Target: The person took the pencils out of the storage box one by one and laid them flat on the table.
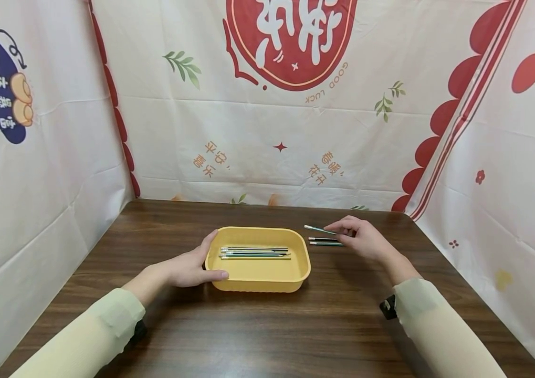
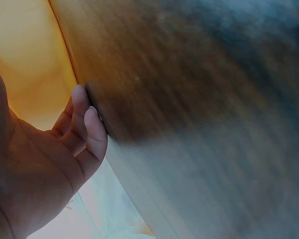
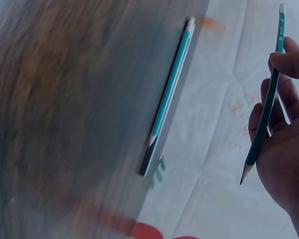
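A yellow plastic box stands on the table, with several pencils lying side by side in it. My left hand holds the box by its left end, thumb at the near side and fingers along the far left corner. In the left wrist view fingertips touch the box's outer wall. To the right of the box, my right hand pinches a green pencil between thumb and fingers, its sharpened tip toward the wrist. Two more pencils, one green and one dark, lie together on the table below this hand.
The dark wood table ends at a white printed cloth hung behind it. Similar cloth hangs along the left and right sides. The pencils on the table lie just right of the box.
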### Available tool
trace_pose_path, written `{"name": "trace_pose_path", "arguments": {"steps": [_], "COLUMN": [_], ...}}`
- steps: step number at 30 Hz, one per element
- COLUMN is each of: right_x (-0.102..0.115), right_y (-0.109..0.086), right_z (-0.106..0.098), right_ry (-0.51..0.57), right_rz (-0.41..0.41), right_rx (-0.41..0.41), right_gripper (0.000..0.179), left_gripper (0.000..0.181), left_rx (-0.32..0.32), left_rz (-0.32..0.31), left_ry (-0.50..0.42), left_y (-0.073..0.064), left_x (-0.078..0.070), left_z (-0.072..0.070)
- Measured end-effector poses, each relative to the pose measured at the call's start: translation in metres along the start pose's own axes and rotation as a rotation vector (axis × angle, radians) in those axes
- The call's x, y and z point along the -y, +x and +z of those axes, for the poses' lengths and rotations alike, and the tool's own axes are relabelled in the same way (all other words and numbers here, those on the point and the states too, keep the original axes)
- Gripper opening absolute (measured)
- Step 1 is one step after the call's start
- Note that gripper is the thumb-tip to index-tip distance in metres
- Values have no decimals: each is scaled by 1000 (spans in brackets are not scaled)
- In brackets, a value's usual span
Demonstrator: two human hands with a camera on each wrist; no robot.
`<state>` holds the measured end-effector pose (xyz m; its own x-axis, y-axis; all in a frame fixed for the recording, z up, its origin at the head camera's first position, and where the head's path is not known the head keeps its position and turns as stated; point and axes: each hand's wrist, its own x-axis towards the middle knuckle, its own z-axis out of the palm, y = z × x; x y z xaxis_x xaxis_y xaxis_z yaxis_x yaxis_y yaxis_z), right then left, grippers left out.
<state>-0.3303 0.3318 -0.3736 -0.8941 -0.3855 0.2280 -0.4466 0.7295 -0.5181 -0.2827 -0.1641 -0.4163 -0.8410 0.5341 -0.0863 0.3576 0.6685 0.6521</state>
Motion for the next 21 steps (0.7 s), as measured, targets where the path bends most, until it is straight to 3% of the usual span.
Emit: {"name": "trace_pose_path", "arguments": {"steps": [12,21], "right_x": [-25,-41], "right_y": [0,4], "right_z": [7,15], "right_ry": [68,11], "right_rz": [72,97], "right_rx": [28,92], "right_gripper": [28,28], "left_gripper": [128,127], "left_rx": [-4,-2], "left_rz": [2,3], "left_ry": [-2,-3], "left_y": [-1,-1], "left_x": [-1,-3], "left_z": [0,0]}}
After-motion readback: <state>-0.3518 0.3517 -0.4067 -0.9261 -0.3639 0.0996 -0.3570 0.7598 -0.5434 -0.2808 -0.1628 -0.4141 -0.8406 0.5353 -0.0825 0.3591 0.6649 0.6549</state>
